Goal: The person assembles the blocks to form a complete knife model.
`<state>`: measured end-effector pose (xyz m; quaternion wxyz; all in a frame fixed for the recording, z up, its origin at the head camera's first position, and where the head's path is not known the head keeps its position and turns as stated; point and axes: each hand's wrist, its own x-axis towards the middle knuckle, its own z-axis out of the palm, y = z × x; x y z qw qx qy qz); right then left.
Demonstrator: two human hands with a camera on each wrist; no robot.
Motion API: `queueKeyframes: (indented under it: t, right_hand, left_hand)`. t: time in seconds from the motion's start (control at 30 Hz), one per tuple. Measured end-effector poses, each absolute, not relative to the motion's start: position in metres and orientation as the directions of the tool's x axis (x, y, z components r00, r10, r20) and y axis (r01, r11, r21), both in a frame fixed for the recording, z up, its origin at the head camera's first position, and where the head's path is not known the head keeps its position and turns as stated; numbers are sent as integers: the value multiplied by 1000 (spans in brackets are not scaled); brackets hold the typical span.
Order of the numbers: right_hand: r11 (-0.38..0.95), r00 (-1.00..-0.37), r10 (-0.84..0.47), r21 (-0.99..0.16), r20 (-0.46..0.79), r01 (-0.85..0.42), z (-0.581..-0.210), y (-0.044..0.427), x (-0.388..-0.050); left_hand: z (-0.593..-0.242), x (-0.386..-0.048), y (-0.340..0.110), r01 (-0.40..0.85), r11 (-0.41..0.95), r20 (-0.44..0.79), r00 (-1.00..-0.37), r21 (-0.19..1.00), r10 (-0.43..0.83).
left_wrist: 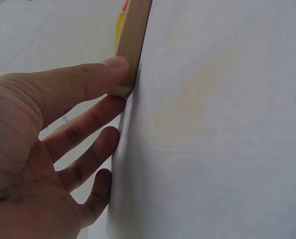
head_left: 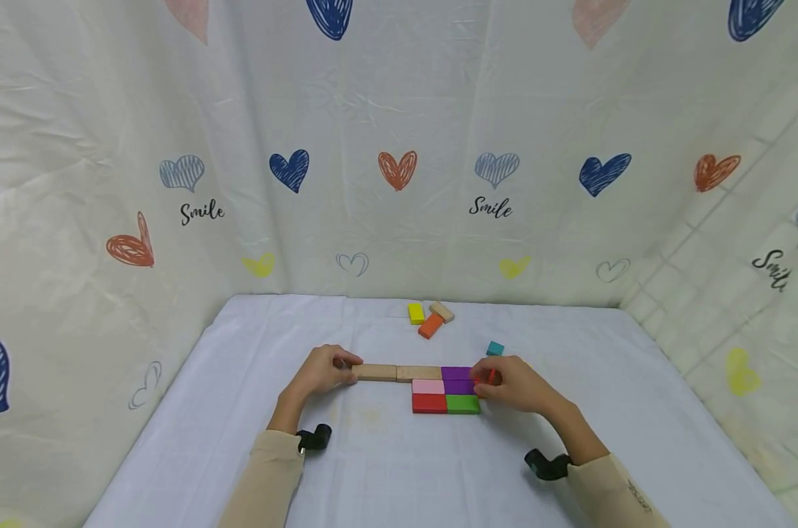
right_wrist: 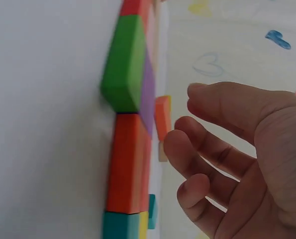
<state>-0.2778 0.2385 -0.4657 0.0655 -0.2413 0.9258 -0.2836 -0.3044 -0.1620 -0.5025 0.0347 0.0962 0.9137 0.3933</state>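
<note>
My left hand (head_left: 323, 368) pinches the left end of a plain wooden block (head_left: 375, 372), thumb on its face. A second plain block (head_left: 419, 373) continues that row up to purple blocks (head_left: 457, 373). In front lie a pink block (head_left: 428, 386), a red block (head_left: 429, 403) and a green block (head_left: 462, 404), set edge to edge. At the right end hovers my right hand (head_left: 518, 381), hiding part of the arrangement. The right wrist view shows its fingers loosely bent, apart from an orange-red block (right_wrist: 125, 164) and a teal block (right_wrist: 120, 225).
Toward the back of the white-covered table (head_left: 372, 477) lie a yellow block (head_left: 416, 314), an orange block (head_left: 430, 325) and a plain block (head_left: 442, 312). Behind my right hand is another teal block (head_left: 495, 348). A heart-printed curtain (head_left: 399, 235) hangs behind the table.
</note>
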Motion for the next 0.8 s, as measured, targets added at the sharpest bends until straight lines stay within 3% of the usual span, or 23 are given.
queueKeyframes:
  t: [0.37,0.8]
  right_hand:
    - [675,-882,-465,-616,74,-407,-445,215,-333]
    - [686,-867,-495,-637,-56,-350,-446,185,-395]
  left_hand:
    - [-505,-306,-163,152,665,15,-978,731,206]
    - [-503,-306,-162,150,668,17,-979,728,202]
